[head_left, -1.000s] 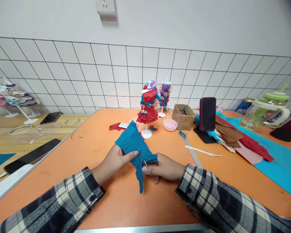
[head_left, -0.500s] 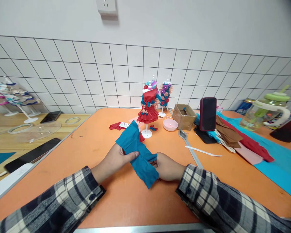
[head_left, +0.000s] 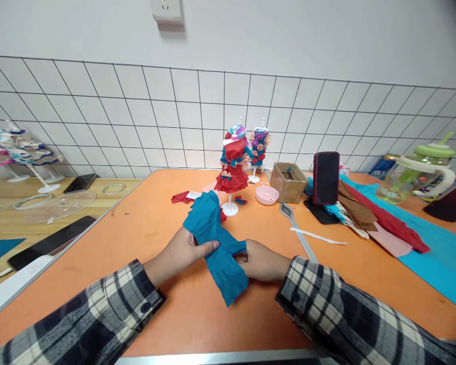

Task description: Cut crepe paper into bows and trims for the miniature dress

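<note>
Cloth [head_left: 213, 238] has sagged lower over orange table [head_left: 144, 228] below tiled wall [head_left: 137, 116].

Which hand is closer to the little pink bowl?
Right. The right hand lies straight in front of the pink bowl, toward the person; the left hand lies farther off, leftward.

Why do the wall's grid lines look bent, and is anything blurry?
Head view: the wide lens bows the wall grid toward the edges; lighting is soft and even, shadows faint; the teal cloth is sharp; the top right corner darkens.
</note>
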`<state>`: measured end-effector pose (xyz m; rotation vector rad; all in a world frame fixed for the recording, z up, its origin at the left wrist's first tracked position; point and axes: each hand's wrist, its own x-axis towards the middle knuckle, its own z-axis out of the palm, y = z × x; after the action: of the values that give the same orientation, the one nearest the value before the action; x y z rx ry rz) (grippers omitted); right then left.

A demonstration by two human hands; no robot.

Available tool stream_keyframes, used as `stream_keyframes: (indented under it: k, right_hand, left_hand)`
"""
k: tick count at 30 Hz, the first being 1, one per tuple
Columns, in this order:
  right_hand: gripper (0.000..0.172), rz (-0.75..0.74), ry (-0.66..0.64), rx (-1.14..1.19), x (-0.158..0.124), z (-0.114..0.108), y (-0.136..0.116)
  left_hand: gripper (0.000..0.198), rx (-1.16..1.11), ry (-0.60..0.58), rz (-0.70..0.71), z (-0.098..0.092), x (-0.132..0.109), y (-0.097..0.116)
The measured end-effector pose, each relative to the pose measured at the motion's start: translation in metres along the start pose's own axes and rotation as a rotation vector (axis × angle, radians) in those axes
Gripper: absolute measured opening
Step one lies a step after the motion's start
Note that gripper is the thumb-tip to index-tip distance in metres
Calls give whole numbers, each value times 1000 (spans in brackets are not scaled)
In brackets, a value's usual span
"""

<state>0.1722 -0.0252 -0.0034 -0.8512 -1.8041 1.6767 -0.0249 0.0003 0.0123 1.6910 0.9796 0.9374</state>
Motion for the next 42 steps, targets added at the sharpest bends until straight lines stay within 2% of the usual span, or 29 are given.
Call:
stream_keyframes:
  k: [7, 11, 15, 18, 22, 24, 26, 29, 32, 33, 35, 38, 42]
  right_hand:
    - [24, 94, -16, 48, 0, -4, 6]
    - [21, 163, 15, -38, -2, -3, 2]
    - [14, 151, 17, -78, -3, -2, 1]
    - [18, 144, -11, -27, -3, -3, -1]
    - [32, 200, -69, 14, -4, -11, -6]
    - [35, 241, -3, 75, -4, -18, -7]
    - [35, 287, 130, 129, -3, -23, -6]
    - [38, 314, 252, 165, -1, -28, -2]
    - [42, 100, 358, 153, -3, -29, -2]
    - [44, 12, 337, 120, -5, -29, -3]
    - [49, -72, 152, 29, -8, -29, -7]
    - [55, -3, -168, -45, -11, -28, -10]
    - [62, 69, -275, -26, -10, -22, -10]
  left_hand:
    - [45, -40, -5, 18, -2, 1, -5]
    - [43, -12, -13, -2, -1, 0, -5]
    - [45, -21, -41, -4, -1, 0, -5]
    - [46, -42, -42, 8, -1, 1, -5]
    - [41, -88, -18, -14, -5, 4, -5]
    - [39, -128, 36, -19, -8, 7, -6]
    - [38, -151, 105, -13, -12, 10, -7]
    - [40, -158, 142, 18, -14, 12, -7]
    - [40, -114, 171, 33, -11, 11, -6]
    - [38, -97, 173, 30, -10, 9, -6]
    - [33, -100, 127, 29, -9, 6, -7]
    - [26, -172, 21, 30, -10, 3, -8]
    - [25, -195, 5, 18, -10, 1, -5]
